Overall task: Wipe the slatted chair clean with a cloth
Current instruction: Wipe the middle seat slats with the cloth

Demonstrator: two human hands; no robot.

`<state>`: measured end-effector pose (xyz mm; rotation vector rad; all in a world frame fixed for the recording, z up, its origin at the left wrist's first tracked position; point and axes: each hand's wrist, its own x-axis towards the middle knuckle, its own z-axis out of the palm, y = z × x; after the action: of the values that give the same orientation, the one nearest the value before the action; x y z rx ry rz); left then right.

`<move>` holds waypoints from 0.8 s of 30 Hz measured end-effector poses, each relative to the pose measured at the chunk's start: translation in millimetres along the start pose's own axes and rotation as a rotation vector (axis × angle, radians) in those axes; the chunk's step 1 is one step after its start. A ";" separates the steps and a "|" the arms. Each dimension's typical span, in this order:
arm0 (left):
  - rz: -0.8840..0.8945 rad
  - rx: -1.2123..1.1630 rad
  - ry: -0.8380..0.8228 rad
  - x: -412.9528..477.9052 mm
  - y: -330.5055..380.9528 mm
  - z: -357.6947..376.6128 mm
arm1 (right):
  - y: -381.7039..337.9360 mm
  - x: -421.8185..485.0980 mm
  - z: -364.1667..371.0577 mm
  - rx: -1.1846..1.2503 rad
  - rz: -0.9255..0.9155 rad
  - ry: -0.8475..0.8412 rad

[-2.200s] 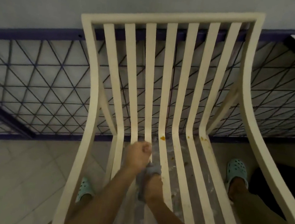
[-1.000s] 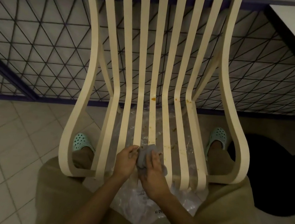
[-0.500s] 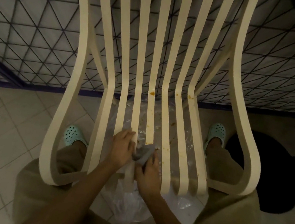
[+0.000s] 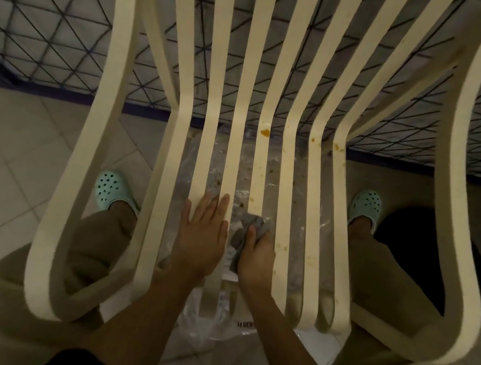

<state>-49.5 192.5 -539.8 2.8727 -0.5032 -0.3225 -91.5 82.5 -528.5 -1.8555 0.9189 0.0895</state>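
Looking straight down thru the cream slatted chair [image 4: 301, 92], person standing w/ a leg either side of the seat, mint clogs [image 4: 110, 187] on the tiled floor [image 4: 11, 136]. Clear plastic sheet [image 4: 209, 327] lies under the seat. Left hand [image 4: 203, 237] is flat & open, fingers spread, palm resting on two slats near the seat's front edge. Right hand [image 4: 255, 252] just beside it, clenched around a grey cloth [image 4: 250, 224] pressed on the middle slat. Orange stain [image 4: 265, 132] sits at that slat's back bend, smaller specks on slats to the right.
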 end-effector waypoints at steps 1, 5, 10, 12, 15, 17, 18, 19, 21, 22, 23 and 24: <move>-0.003 0.007 -0.003 0.0 -0.2 0.2 | -2.5 5.0 2.3 -0.015 0.003 0.012; 0.006 0.006 0.013 0.0 -0.4 -0.7 | -12.3 32.5 9.9 -0.049 -0.007 0.055; 0.001 -0.003 0.011 0.1 -0.9 -0.5 | -41.0 70.3 13.7 -0.095 -0.051 0.048; 0.000 -0.001 0.016 -0.1 0.1 -2.5 | -53.4 87.8 16.5 -0.106 -0.039 0.052; -0.004 -0.003 0.016 -0.9 1.3 -5.1 | -70.7 110.4 19.7 -0.102 0.016 0.020; -0.008 -0.005 0.002 -0.8 2.1 -6.7 | -76.1 116.8 18.6 -0.066 0.061 -0.005; -0.011 -0.002 -0.003 -1.0 2.2 -7.3 | -76.9 116.0 16.8 -0.052 0.070 -0.016; -0.014 0.001 -0.007 -1.0 1.8 -7.5 | -77.2 112.7 14.9 -0.036 0.071 -0.032; -0.016 0.005 -0.011 -1.2 2.0 -8.6 | -75.9 100.3 9.5 0.007 0.061 -0.055; -0.015 0.006 -0.010 -1.1 2.0 -9.2 | -73.7 93.2 7.7 0.016 0.049 -0.057; -0.015 0.004 -0.009 -1.2 1.9 -9.6 | -69.5 85.4 6.0 0.026 0.032 -0.055; -0.015 0.001 -0.011 -1.5 2.1 -10.4 | -63.5 77.4 4.8 0.045 0.017 -0.053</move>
<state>-48.9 192.8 -529.1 2.8783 -0.4834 -0.3403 4.5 55.8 -517.3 -1.7955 0.8927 0.1269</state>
